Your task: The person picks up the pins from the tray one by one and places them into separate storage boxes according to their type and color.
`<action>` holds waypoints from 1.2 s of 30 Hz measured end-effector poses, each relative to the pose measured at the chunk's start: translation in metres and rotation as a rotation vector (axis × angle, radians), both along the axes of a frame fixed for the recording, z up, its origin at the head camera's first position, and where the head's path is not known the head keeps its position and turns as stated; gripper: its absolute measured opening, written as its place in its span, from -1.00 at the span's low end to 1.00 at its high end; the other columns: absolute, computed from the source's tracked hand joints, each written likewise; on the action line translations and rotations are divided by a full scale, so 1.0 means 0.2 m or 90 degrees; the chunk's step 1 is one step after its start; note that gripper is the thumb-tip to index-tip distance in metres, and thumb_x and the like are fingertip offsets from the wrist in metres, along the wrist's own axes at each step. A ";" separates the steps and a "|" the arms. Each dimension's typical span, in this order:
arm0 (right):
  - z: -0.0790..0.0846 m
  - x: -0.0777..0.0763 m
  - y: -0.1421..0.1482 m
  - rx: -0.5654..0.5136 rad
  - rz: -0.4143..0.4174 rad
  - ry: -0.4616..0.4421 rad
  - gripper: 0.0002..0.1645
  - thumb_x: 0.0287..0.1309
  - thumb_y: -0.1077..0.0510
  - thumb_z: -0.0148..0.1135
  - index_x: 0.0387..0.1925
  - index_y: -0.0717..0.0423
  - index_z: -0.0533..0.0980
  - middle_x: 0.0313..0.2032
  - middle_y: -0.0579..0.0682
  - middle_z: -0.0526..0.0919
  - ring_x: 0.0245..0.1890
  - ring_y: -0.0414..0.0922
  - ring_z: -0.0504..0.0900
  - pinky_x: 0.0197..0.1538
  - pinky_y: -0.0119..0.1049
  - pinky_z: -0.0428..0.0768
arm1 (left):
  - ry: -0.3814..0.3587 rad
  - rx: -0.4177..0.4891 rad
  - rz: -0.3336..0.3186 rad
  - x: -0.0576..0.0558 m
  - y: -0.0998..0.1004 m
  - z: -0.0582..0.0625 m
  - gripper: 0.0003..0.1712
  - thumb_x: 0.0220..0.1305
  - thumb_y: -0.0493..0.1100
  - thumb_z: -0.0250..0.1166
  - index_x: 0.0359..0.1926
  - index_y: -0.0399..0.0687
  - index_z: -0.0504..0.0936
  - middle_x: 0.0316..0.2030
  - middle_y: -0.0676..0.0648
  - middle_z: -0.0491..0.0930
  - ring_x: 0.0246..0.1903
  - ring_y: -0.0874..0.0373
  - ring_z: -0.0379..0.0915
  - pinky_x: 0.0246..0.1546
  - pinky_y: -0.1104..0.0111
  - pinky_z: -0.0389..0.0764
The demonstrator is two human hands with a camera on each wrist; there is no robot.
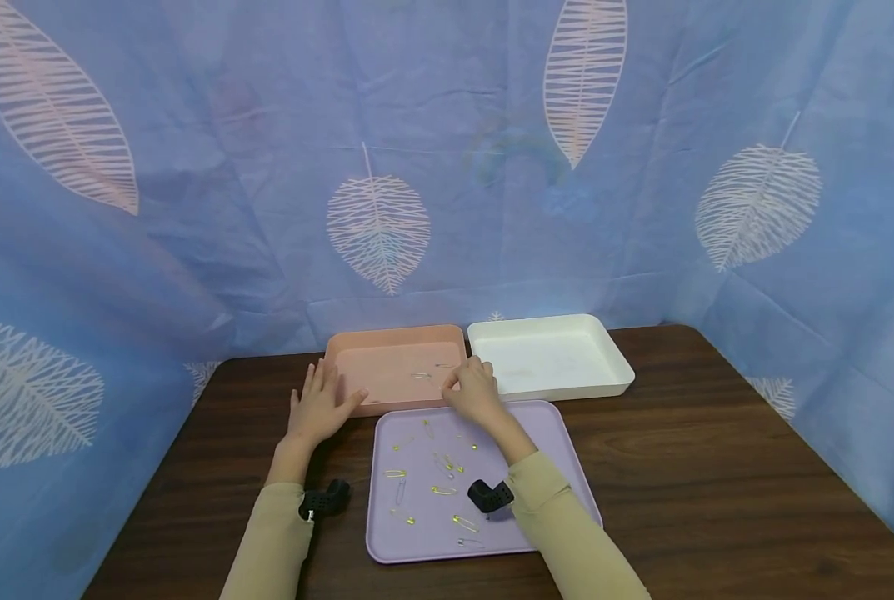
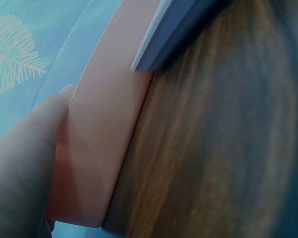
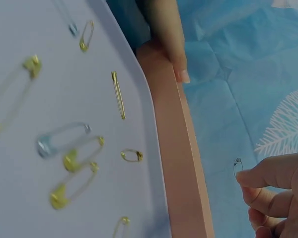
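My right hand (image 1: pixel 476 393) pinches a small silver safety pin (image 3: pixel 238 161) between thumb and forefinger, above the front right part of the pink tray (image 1: pixel 372 358). My left hand (image 1: pixel 316 410) rests at that tray's left front corner, fingers extended; its thumb (image 2: pixel 44 116) touches the front rim. A few silver safety pins (image 1: pixel 421 375) lie inside the pink tray. Nearer to me, the purple tray (image 1: pixel 387 537) bears several gold safety pins (image 1: pixel 443 491) and silver ones (image 1: pixel 400 492), scattered about. In the head view the pinched pin is too small to make out.
A white tray (image 1: pixel 544 360) stands to the right of the pink one at the table's back. The dark wooden table (image 1: pixel 701 467) extends to the right. Behind it hangs a blue leaf-patterned cloth (image 1: pixel 461 217). My right forearm (image 1: pixel 566 525) crosses the purple tray's right side.
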State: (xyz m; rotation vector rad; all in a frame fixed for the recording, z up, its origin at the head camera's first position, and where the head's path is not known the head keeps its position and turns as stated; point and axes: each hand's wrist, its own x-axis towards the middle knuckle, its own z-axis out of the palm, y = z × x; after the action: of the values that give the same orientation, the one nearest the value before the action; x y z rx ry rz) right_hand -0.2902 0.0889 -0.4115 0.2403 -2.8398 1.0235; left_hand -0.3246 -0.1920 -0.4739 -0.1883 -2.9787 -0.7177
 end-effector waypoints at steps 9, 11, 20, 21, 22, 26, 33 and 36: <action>0.02 -0.15 -0.02 0.060 0.042 0.010 -0.91 0.09 0.20 0.27 -0.48 0.12 0.63 -0.08 0.13 0.48 -0.08 0.04 0.31 -0.12 -0.15 0.33 | -0.002 -0.003 0.003 0.00 0.00 0.00 0.14 0.24 0.51 0.00 0.53 -0.15 -0.05 0.55 -0.24 -0.33 0.54 -0.19 -0.48 0.35 -0.37 -0.24; 0.02 -0.19 -0.03 0.064 0.047 0.009 -0.90 0.10 0.20 0.27 -0.48 0.12 0.63 -0.04 0.15 0.49 -0.06 0.06 0.31 -0.10 -0.12 0.34 | 0.000 -0.004 0.003 0.00 0.00 0.00 0.14 0.23 0.51 0.00 0.53 -0.16 -0.05 0.55 -0.25 -0.32 0.54 -0.19 -0.48 0.35 -0.37 -0.23; 0.01 -0.33 -0.11 0.097 0.097 0.025 -0.84 0.14 0.27 0.20 -0.47 0.15 0.66 -0.06 0.16 0.66 0.36 0.22 0.22 0.39 0.19 0.14 | 0.004 -0.013 0.008 0.00 0.01 0.02 0.14 0.24 0.50 0.01 0.53 -0.17 -0.06 0.55 -0.27 -0.28 0.54 -0.22 -0.44 0.34 -0.38 -0.22; 0.01 -0.34 -0.12 0.105 0.103 0.028 -0.84 0.15 0.27 0.20 -0.47 0.15 0.66 -0.06 0.15 0.67 0.39 0.21 0.21 0.44 0.18 0.06 | 0.001 -0.013 0.008 0.00 0.01 0.02 0.14 0.24 0.50 0.01 0.53 -0.17 -0.07 0.54 -0.28 -0.27 0.54 -0.22 -0.45 0.34 -0.38 -0.23; 0.01 -0.35 -0.13 0.115 0.104 0.033 -0.83 0.16 0.27 0.19 -0.48 0.14 0.66 -0.07 0.14 0.68 0.39 0.19 0.22 0.46 0.17 0.01 | -0.002 -0.013 0.009 0.00 0.01 0.02 0.14 0.24 0.50 0.01 0.53 -0.17 -0.07 0.55 -0.27 -0.27 0.54 -0.21 -0.45 0.35 -0.38 -0.23; 0.01 -0.40 -0.16 0.164 0.104 0.043 -0.79 0.18 0.24 0.20 -0.53 0.08 0.65 -0.05 0.08 0.65 0.27 0.09 0.34 0.47 0.06 -0.03 | -0.005 -0.014 0.013 0.00 0.01 0.03 0.14 0.24 0.49 0.02 0.53 -0.16 -0.09 0.55 -0.27 -0.29 0.54 -0.20 -0.47 0.36 -0.37 -0.24; 0.02 -0.44 -0.19 0.196 0.093 0.043 -0.56 0.16 0.27 0.15 -0.79 0.01 0.33 -0.26 0.04 0.49 -0.04 0.01 0.35 0.26 0.01 0.17 | -0.003 -0.011 0.011 0.00 0.01 0.02 0.14 0.24 0.49 0.01 0.54 -0.16 -0.09 0.55 -0.25 -0.31 0.54 -0.19 -0.49 0.35 -0.37 -0.23; 0.01 -0.45 -0.20 0.205 0.080 0.041 -0.58 0.17 0.27 0.14 -0.77 0.00 0.33 -0.24 0.04 0.46 -0.10 0.02 0.31 0.19 -0.01 0.22 | 0.002 -0.010 0.010 0.00 0.01 0.01 0.14 0.24 0.49 0.01 0.53 -0.17 -0.07 0.55 -0.26 -0.29 0.54 -0.20 -0.48 0.35 -0.38 -0.22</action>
State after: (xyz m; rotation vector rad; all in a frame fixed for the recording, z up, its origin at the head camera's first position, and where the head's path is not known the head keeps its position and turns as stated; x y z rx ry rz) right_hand -0.3800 0.0487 -0.4096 0.4752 -2.9471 0.5569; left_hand -0.3256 -0.1899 -0.4718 -0.1666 -2.9810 -0.6911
